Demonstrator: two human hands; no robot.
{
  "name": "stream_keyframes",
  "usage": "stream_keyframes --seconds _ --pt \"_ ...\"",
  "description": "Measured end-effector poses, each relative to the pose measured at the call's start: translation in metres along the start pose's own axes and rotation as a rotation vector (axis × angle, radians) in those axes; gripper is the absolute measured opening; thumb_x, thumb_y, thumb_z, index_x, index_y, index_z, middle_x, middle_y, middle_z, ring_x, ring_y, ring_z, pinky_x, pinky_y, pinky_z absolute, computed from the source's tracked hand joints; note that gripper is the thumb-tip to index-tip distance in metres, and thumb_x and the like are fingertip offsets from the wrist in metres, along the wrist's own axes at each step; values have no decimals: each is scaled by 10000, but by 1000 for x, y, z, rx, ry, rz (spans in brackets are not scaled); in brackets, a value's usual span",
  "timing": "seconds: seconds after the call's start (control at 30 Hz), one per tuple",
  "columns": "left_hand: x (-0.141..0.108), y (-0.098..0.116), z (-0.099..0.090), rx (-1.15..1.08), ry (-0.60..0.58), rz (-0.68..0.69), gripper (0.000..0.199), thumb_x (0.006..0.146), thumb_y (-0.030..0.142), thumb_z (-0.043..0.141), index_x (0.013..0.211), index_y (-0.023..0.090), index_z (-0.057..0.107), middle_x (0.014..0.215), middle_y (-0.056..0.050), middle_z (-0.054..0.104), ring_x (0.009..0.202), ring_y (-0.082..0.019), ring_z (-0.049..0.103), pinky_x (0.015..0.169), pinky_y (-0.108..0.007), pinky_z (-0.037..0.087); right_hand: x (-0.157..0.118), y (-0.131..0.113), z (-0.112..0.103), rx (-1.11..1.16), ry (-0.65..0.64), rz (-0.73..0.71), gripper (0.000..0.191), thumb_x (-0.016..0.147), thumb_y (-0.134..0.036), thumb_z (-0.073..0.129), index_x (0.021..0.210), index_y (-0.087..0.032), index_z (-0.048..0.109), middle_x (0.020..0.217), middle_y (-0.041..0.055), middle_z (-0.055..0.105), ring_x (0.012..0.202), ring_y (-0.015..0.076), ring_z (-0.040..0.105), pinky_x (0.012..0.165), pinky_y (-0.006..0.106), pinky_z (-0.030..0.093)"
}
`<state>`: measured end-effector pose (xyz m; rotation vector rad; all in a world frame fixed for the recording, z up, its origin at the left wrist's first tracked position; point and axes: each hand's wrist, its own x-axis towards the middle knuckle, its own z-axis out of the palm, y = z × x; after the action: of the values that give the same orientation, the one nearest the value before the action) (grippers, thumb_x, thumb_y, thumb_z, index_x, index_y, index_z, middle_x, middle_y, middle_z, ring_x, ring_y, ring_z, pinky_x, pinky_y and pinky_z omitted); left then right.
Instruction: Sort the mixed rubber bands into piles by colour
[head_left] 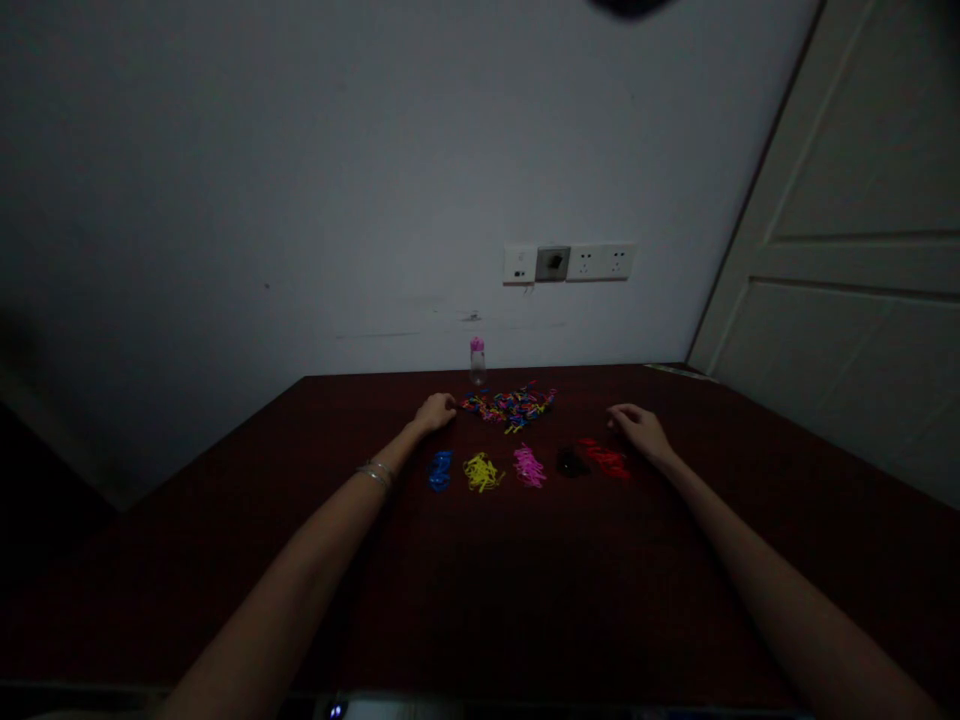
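Note:
A mixed pile of small coloured bands (512, 407) lies toward the back of the dark red table. My left hand (436, 411) is at the pile's left edge, fingers closed together; what they hold, if anything, is too small to tell. Nearer me runs a row of sorted heaps: blue (440, 470), yellow (482, 472), pink (529, 467), black (572, 461) and red (605, 458). My right hand (636, 425) rests just behind and right of the red heap, its fingers curled together, their tips too dark to read.
A clear bottle with a pink cap (478, 361) stands behind the mixed pile, near the wall. Sockets (600, 262) are set in the wall above. A panelled door (847, 260) is at the right. The table's front edge (480, 700) crosses the bottom.

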<state>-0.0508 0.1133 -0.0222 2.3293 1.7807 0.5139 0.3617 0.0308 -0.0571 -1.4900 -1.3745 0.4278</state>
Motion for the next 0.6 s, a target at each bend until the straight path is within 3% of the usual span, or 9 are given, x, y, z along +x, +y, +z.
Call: stream_keyframes --seconds 0.3,0.6 --pt "0 14 -9 236 -81 35 261 795 261 458 1019 213 583 1091 -72 610 993 -214 566 809 -308 452 -1 -1 2 22 0 -18 349 694 -462 504 784 -147 626 602 37 631 563 155 563 564 262 417" --pt "-6 15 -7 234 -22 14 231 832 262 407 971 211 584 1047 -75 620 941 -194 576 761 -275 451 -4 -5 1 -26 -25 0 346 711 -453 488 809 -152 628 604 35 640 564 156 564 549 257 407"
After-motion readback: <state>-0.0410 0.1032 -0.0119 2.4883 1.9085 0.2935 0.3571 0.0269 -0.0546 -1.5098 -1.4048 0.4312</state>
